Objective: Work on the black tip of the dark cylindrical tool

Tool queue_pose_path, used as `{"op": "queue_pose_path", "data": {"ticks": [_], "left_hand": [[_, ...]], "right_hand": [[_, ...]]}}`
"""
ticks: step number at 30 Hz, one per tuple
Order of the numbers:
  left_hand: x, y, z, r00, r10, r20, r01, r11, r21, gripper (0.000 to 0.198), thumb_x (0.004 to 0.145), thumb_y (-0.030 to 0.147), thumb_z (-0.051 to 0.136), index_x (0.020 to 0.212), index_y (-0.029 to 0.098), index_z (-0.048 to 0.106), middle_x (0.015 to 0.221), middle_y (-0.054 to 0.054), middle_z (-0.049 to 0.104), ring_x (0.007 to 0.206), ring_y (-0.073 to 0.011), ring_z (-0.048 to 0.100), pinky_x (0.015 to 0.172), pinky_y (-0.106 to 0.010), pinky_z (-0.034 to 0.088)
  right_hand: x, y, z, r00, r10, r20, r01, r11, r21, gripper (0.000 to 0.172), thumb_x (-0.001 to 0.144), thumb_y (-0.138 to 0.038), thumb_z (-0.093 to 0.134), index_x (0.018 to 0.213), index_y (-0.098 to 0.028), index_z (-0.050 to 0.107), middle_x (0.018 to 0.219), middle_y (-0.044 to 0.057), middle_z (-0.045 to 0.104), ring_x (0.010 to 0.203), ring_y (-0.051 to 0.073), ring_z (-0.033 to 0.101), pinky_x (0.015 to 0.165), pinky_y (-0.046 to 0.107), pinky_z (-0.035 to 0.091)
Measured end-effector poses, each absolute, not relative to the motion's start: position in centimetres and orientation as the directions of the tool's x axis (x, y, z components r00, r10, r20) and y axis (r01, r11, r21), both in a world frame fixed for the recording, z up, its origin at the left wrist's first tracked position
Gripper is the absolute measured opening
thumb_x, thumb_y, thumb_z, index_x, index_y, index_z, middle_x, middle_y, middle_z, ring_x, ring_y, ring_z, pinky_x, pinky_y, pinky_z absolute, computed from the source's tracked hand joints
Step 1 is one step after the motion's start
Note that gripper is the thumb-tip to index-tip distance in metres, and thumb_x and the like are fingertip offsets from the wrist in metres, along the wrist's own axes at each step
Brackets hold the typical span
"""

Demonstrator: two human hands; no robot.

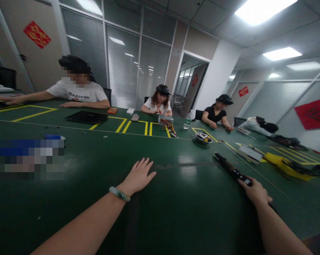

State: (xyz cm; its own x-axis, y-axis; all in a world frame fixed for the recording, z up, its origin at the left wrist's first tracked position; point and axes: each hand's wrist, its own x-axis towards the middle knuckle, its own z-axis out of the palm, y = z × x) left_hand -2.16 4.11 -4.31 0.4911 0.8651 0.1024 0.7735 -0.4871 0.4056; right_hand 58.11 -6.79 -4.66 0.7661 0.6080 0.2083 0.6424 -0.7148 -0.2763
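My left hand [139,176] lies flat, palm down, on the green table [175,205], fingers stretched and slightly spread, with nothing in it. A green and white bangle [119,194] circles that wrist. To the right, my right hand [257,193] is wrapped round the rear of a black electric screwdriver [230,169]. The tool's narrow tip points away from me and to the left, low over the table; whether it touches the surface, I cannot tell. My fingers and palm partly hide its back end.
Beyond my hands are a metal bowl [203,138] of small parts, a water bottle [188,120] and a metal box with coloured cables [166,120]. A black tray [87,117] lies far left, a yellow bin [288,166] right. Several people sit across the table.
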Motion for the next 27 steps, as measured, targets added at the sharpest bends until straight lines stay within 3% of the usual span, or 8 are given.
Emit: {"op": "queue_pose_path", "data": {"ticks": [5,11,16,20,23,27], "left_hand": [[-1.9,3.8,-3.9,0.484,0.868,0.111,0.789,-0.488,0.374,0.073,0.092,0.069,0.021,0.148,0.025,0.031,0.157,-0.006,0.021,0.145,-0.028,0.014,0.116,-0.05,0.014],[-2.0,3.7,-3.6,0.484,0.87,0.093,0.785,-0.479,0.394,0.073,0.092,0.068,0.022,0.149,0.023,0.03,0.157,-0.007,0.019,0.145,-0.0302,0.014,0.115,-0.053,0.015],[-1.3,3.1,-2.7,0.516,0.835,0.189,0.751,-0.548,0.37,0.074,0.093,0.065,0.028,0.151,0.021,0.022,0.159,-0.007,0.013,0.146,-0.0296,0.007,0.117,-0.052,0.008],[-0.5,1.5,-0.8,0.656,0.687,0.312,0.623,-0.727,0.29,0.07,0.092,0.058,0.038,0.152,0.028,0.017,0.159,0.0,0.011,0.147,-0.0257,0.007,0.119,-0.048,0.005],[-0.3,0.5,0.2,0.732,0.576,0.363,0.538,-0.816,0.211,0.069,0.09,0.05,0.047,0.151,0.029,0.021,0.159,0.002,0.015,0.147,-0.0239,0.007,0.12,-0.046,0.004],[-0.7,0.8,-0.1,0.682,0.606,0.41,0.588,-0.787,0.187,0.067,0.086,0.033,0.052,0.148,0.027,0.028,0.157,0.0,0.021,0.145,-0.0236,0.015,0.12,-0.043,0.007]], "right_hand": [[56.5,-8.0,-4.6,0.727,0.644,0.235,0.686,-0.681,-0.255,0.069,0.078,-0.071,0.04,0.132,-0.029,0.053,0.131,0.017,0.05,0.113,0.043,0.05,0.084,0.058,0.038],[53.3,-10.4,-4.3,0.589,0.77,0.247,0.805,-0.53,-0.265,0.063,0.079,-0.066,0.043,0.128,-0.027,0.054,0.126,0.011,0.055,0.112,0.037,0.052,0.085,0.052,0.04],[46.6,-10.6,-3.5,0.376,0.892,0.25,0.907,-0.298,-0.299,0.057,0.081,-0.061,0.047,0.127,-0.028,0.054,0.121,0.007,0.057,0.113,0.033,0.051,0.085,0.049,0.04],[37.3,-8.1,-2.5,0.181,0.956,0.232,0.935,-0.094,-0.341,0.047,0.084,-0.052,0.052,0.126,-0.03,0.054,0.118,0.005,0.058,0.113,0.031,0.05,0.091,0.049,0.035],[29.5,-5.0,-2.3,0.053,0.971,0.231,0.923,0.04,-0.383,0.042,0.084,-0.044,0.059,0.124,-0.032,0.055,0.117,0.003,0.058,0.112,0.029,0.05,0.093,0.048,0.033],[20.3,-0.7,-2.5,-0.115,0.965,0.237,0.869,0.213,-0.446,0.044,0.083,-0.041,0.065,0.124,-0.028,0.054,0.118,0.004,0.056,0.112,0.026,0.049,0.095,0.046,0.033]]}}
